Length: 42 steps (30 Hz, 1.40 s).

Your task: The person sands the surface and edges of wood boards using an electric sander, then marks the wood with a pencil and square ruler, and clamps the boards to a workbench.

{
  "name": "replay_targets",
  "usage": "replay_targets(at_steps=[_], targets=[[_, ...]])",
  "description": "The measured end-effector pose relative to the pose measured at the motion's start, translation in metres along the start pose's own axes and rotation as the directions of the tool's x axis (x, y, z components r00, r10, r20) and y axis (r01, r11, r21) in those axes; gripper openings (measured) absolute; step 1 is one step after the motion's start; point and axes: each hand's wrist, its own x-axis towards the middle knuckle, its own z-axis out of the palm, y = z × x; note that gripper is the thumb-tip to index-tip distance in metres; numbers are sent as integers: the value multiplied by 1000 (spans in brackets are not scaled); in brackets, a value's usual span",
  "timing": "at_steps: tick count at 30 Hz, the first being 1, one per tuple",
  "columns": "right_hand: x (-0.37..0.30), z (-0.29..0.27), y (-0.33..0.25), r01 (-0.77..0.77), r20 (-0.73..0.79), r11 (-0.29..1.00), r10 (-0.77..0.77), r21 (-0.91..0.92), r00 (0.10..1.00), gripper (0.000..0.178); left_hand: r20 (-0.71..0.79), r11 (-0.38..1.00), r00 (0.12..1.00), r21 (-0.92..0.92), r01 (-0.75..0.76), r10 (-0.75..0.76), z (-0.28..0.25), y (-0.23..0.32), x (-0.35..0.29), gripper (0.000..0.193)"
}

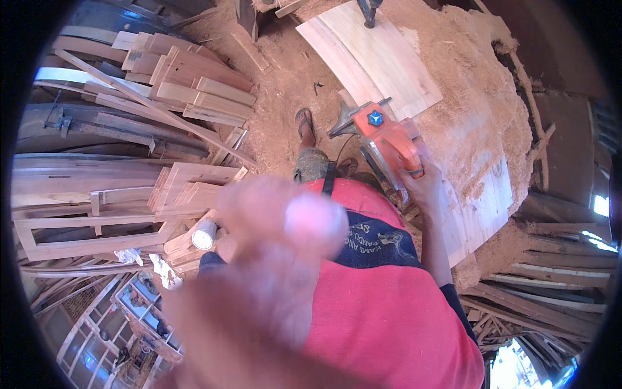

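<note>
An orange electric hand planer (392,144) with a round blue knob and a metal fence is at the near edge of the sawdust-covered work surface. My right hand (424,185) is closed around its rear handle. A pale wooden panel (369,58) lies just beyond the planer, and another pale board (476,214) is to the right of my right hand. My left hand (265,253) is raised very close to the camera, large and blurred. One fingertip or thumb tip stands out; the other fingers cannot be made out, and no held thing shows.
Sawdust (483,84) is heaped across the work surface. A dark clamp-like tool (368,14) rests on the panel's far end. Stacked boards (201,78) and a wooden frame (78,223) fill the left side, with a white-ended can (203,236) nearby. Timber strips (551,279) lie at right.
</note>
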Motion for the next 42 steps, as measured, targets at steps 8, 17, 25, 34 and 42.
replay_targets(at_steps=[8, 17, 25, 34, 42], targets=[[3, -5, -10, -12, 5, 997, 12, -71, 1000, 30, -86, 601, 640, 270, 753, -764, -50, -180, -118, 22], [11, 4, -13, -23, 38, 997, 25, -68, 999, 26, 32, 253, 341, 734, 631, -940, -59, -261, -236, 102], [57, 38, -22, 45, 88, 999, -43, -27, 995, 31, -43, 289, 434, 686, 668, -900, -76, -309, -205, 95], [148, 93, -107, 185, 119, 979, -175, -81, 977, 30, -100, 361, 558, 665, 653, -824, -132, -407, -135, 87], [238, 157, -175, 401, -4, 915, -401, 46, 916, 31, -34, 411, 534, 598, 688, -845, -188, -491, -35, 84]])
